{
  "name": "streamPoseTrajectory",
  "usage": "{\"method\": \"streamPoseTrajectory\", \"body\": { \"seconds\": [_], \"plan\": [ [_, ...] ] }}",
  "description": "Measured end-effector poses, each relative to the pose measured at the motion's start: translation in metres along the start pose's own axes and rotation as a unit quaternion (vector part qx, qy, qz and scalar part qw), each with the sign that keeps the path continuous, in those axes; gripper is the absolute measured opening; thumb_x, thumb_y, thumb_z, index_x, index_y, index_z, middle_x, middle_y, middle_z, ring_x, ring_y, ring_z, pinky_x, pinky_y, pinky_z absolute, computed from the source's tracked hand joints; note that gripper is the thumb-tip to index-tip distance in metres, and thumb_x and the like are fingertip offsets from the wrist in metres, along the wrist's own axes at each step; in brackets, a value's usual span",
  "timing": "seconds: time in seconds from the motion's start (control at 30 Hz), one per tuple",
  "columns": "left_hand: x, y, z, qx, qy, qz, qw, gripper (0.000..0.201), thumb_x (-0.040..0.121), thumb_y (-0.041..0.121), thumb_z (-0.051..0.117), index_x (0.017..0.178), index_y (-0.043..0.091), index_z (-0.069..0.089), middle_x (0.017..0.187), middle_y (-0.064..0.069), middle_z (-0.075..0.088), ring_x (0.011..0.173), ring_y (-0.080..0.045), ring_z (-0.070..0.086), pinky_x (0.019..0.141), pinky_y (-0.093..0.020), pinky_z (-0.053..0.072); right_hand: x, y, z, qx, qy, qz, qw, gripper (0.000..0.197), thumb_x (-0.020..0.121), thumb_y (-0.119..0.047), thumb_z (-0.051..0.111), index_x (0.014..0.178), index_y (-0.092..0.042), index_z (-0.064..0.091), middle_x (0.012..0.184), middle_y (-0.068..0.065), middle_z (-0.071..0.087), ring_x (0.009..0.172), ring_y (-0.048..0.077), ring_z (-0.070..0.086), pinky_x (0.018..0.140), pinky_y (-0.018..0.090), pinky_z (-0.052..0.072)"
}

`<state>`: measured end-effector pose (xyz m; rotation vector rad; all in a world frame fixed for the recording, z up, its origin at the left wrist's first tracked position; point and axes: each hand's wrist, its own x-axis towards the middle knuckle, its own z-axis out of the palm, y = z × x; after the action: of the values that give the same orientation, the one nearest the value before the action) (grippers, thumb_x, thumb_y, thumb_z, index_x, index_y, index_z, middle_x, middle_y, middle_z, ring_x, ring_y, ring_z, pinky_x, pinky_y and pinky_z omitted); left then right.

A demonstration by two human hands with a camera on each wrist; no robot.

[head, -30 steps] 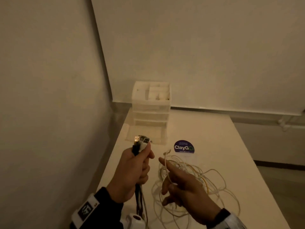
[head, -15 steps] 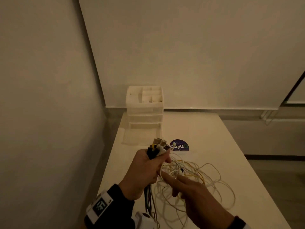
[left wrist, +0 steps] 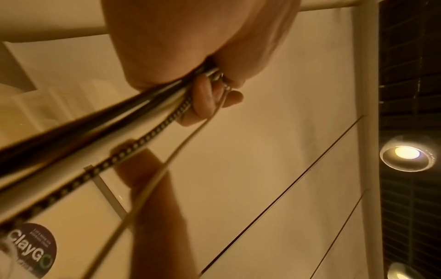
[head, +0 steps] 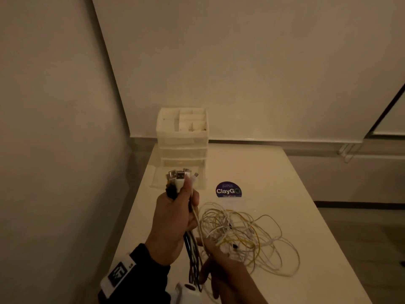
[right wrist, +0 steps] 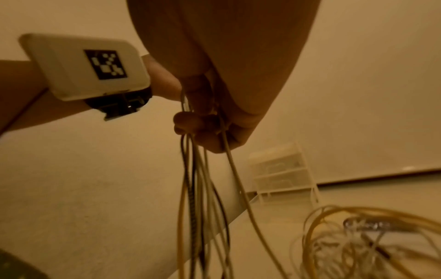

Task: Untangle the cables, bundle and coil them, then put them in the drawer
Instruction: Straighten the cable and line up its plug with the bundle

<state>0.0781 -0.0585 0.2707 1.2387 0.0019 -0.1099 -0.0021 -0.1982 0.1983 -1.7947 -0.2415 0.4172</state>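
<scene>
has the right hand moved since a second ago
Yes. The right hand has dropped from beside the plug ends, near the round purple sticker, toward the near table edge, under the left hand.

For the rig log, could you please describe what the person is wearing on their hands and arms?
Both hands are bare, no gloves. The left hand comes out of a dark long sleeve, with a white wrist-mounted box strapped over it bearing a black-and-white square marker. The right hand shows no sleeve in view; nothing worn on it can be made out.
</scene>
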Motion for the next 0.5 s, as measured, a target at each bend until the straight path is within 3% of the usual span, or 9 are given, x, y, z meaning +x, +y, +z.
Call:
{"method": "streamPoseTrajectory", "body": {
  "seconds": [0.07, 0.13, 0.2, 0.27, 0.33, 0.5],
  "plan": [
    [0.006, -0.001, 0.003, -0.007, 0.019, 0.018, 1.000, 0.041, 0.081, 0.052, 0.054, 0.054, 0.021, 0.050, 0.055, -0.005, 0.032, 0.045, -0.015, 0.031, 0.049, -0.029, 0.026, 0.007, 0.015, 0.007, -0.051, 0.028, -0.021, 0.998, 0.053, 0.097, -0.017, 0.039, 0.128, -0.059, 0.042, 0.077, -0.013, 0.066, 0.074, -0.005, 0.064, 0.080, 0.014, 0.048],
    [0.010, 0.003, 0.003, -0.022, 0.035, 0.023, 0.999, 0.038, 0.080, 0.050, 0.054, 0.054, 0.023, 0.051, 0.055, 0.000, 0.035, 0.051, -0.015, 0.043, 0.056, -0.034, 0.041, 0.005, 0.027, 0.006, -0.106, 0.051, -0.038, 0.992, 0.052, 0.097, -0.022, 0.040, 0.124, -0.067, 0.039, 0.077, -0.016, 0.067, 0.082, 0.004, 0.066, 0.089, 0.018, 0.047],
    [0.011, 0.007, 0.002, -0.042, 0.020, 0.013, 0.999, 0.044, 0.078, 0.052, 0.055, 0.053, 0.018, 0.046, 0.056, -0.002, 0.033, 0.046, -0.015, 0.041, 0.048, -0.029, 0.042, 0.005, 0.030, -0.006, -0.112, 0.053, -0.052, 0.991, 0.044, 0.102, -0.022, 0.038, 0.119, -0.060, 0.048, 0.071, -0.017, 0.065, 0.077, 0.002, 0.065, 0.082, 0.013, 0.045],
    [0.009, 0.012, -0.002, -0.009, -0.009, 0.013, 1.000, 0.049, 0.075, 0.057, 0.055, 0.052, 0.016, 0.043, 0.056, -0.005, 0.036, 0.039, -0.012, 0.031, 0.039, -0.020, 0.028, 0.008, 0.020, -0.017, -0.083, 0.051, -0.062, 0.993, 0.029, 0.103, -0.023, 0.037, 0.108, -0.042, 0.058, 0.065, -0.008, 0.061, 0.065, 0.002, 0.058, 0.069, 0.014, 0.043],
    [0.007, 0.020, -0.003, 0.028, -0.022, 0.037, 0.999, 0.048, 0.074, 0.058, 0.055, 0.052, 0.017, 0.043, 0.055, -0.005, 0.041, 0.037, -0.010, 0.025, 0.039, -0.018, 0.020, 0.012, 0.011, -0.025, -0.065, 0.063, -0.070, 0.993, 0.024, 0.101, -0.028, 0.038, 0.093, -0.028, 0.060, 0.061, -0.004, 0.054, 0.058, 0.002, 0.051, 0.061, 0.017, 0.039],
    [0.013, 0.070, -0.016, -0.011, 0.059, 0.123, 0.991, 0.049, 0.081, 0.053, 0.052, 0.054, 0.018, 0.034, 0.043, 0.004, 0.027, 0.035, -0.009, 0.020, 0.037, -0.014, 0.019, 0.017, 0.051, -0.029, -0.142, 0.024, -0.039, 0.989, 0.024, 0.101, -0.030, 0.039, 0.083, -0.031, 0.054, 0.068, -0.014, 0.054, 0.060, 0.001, 0.047, 0.061, 0.015, 0.034]
  ]
}}
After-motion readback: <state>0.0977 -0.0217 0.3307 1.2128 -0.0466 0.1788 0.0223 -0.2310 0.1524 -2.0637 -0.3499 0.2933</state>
